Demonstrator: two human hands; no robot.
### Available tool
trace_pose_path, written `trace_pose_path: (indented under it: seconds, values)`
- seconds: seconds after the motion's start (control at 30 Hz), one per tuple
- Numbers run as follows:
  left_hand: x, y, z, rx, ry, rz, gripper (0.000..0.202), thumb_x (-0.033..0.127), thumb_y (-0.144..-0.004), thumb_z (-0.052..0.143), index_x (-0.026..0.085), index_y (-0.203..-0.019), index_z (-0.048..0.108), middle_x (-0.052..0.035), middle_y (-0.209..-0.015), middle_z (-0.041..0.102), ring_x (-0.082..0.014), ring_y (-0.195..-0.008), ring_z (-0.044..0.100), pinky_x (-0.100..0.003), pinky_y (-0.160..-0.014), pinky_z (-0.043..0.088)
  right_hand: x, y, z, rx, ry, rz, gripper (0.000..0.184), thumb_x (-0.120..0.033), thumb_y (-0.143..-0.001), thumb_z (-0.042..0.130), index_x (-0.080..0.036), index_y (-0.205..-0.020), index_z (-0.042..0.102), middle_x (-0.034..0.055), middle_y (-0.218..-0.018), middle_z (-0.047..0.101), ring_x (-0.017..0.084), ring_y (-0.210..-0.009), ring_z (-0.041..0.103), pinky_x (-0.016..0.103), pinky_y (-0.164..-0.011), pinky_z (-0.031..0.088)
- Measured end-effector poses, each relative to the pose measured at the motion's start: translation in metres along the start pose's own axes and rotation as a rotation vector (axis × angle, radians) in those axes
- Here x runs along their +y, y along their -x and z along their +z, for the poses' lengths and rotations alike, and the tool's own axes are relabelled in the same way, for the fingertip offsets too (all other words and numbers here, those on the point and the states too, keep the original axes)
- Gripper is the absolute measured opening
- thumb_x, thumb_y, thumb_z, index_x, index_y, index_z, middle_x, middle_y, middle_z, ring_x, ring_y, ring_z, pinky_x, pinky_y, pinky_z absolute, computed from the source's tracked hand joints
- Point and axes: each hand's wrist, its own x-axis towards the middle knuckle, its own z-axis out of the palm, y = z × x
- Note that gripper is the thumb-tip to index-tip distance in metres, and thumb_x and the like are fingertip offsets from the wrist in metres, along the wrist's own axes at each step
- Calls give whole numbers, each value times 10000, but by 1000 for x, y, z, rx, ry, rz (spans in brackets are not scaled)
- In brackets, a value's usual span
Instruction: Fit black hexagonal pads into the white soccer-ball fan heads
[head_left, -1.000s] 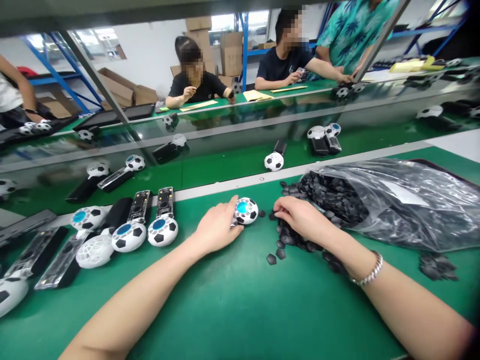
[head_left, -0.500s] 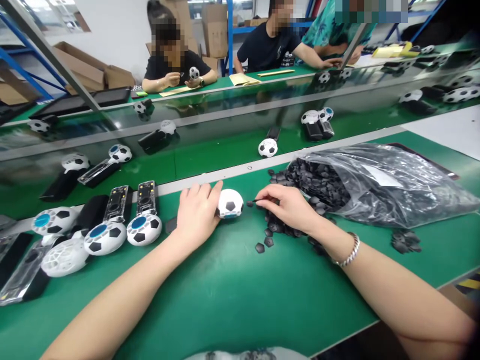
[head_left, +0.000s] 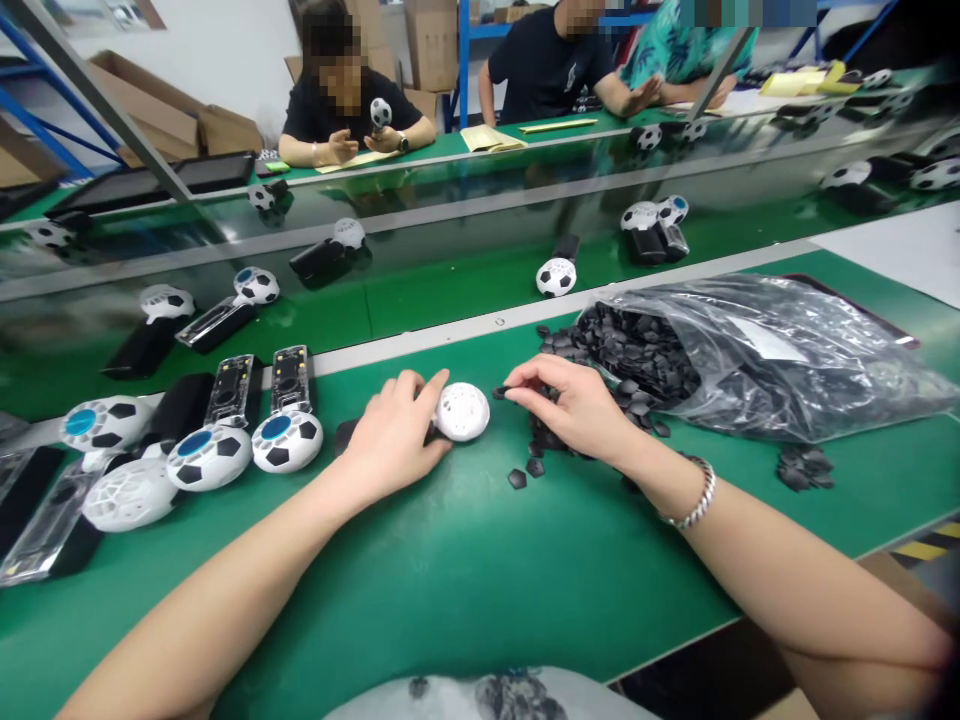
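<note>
My left hand (head_left: pixel 396 425) is closed around the dark body of a device with a white soccer-ball head (head_left: pixel 462 412). The ball's upturned face shows white openwork; most of the dark body is hidden under my palm. Just right of the ball, my right hand (head_left: pixel 566 405) pinches a small black pentagon piece (head_left: pixel 501 393) between thumb and fingertips, apart from the ball. Beneath and beside that hand lies a heap of loose black pentagon pieces (head_left: pixel 551 440). They spread from the mouth of a clear plastic bag (head_left: pixel 757 350) full of the same pieces.
Several similar devices with soccer-ball heads (head_left: pixel 287 441) lie to my left. Beyond the table's pale edge, a green conveyor (head_left: pixel 420 290) carries more of them. A small pile of black pieces (head_left: pixel 805 467) lies right of my forearm. Co-workers sit across the line.
The ball in my left hand has turned, from a face with black pentagons to white openwork. My right hand has shifted slightly up with the black piece. The devices on the conveyor appear further right.
</note>
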Motion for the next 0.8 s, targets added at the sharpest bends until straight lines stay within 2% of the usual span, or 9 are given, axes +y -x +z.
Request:
trace_pose_path:
  seconds: [0.1,0.23,0.33,0.43,0.57,0.7,0.8]
  values:
    - [-2,1,-1,-116,75,43,724,355,-809,651,195,-1367,218,-95,-1136,459,-255,-958,511,-343,-796,466,-6,3,6,-92,-59,-30,37,-156,-834,576,-174,-815,602,21,-803,593,140,-750,547,265,-691,445]
    - [-2,-1,-2,-70,49,-7,770,337,-830,636,191,-1392,130,-90,-1119,469,-253,-976,515,-315,-766,475,-12,6,18,-176,-74,-73,45,-138,-825,586,-177,-828,608,37,-867,552,158,-839,531,305,-775,441]
    - [0,0,-2,-45,91,-13,801,386,-809,658,249,-1392,126,-70,-1213,418,-242,-993,517,-286,-723,486,-11,8,26,-148,-38,-78,49,-129,-804,607,-176,-815,607,69,-1015,527,204,-994,494,383,-885,403]
    - [1,0,-3,-43,168,4,768,465,-801,647,287,-1379,173,-45,-1246,410,-230,-948,544,-279,-695,491,-8,9,32,-105,-75,-72,48,-132,-793,620,-174,-796,597,77,-1091,507,216,-1066,469,408,-931,375]
    - [-1,-2,-3,-44,266,21,667,458,-822,611,262,-1354,260,-43,-1185,479,-247,-970,542,-312,-773,488,-8,9,36,-73,-114,-47,57,-149,-789,623,-174,-762,580,76,-1108,506,216,-1090,460,409,-941,365]
    - [-3,-3,0,-30,341,17,629,432,-814,616,242,-1332,313,-51,-1191,485,-258,-1001,530,-335,-819,478,-10,10,39,-59,-139,19,86,-177,-782,628,-175,-744,551,82,-1119,497,218,-1098,457,421,-950,355]
    - [-4,-1,2,-25,392,12,602,441,-815,608,251,-1319,339,-49,-1178,497,-256,-1002,531,-337,-821,477,-10,10,39,-61,-172,55,93,-193,-785,617,-178,-764,527,89,-1112,498,216,-1091,461,400,-903,398]
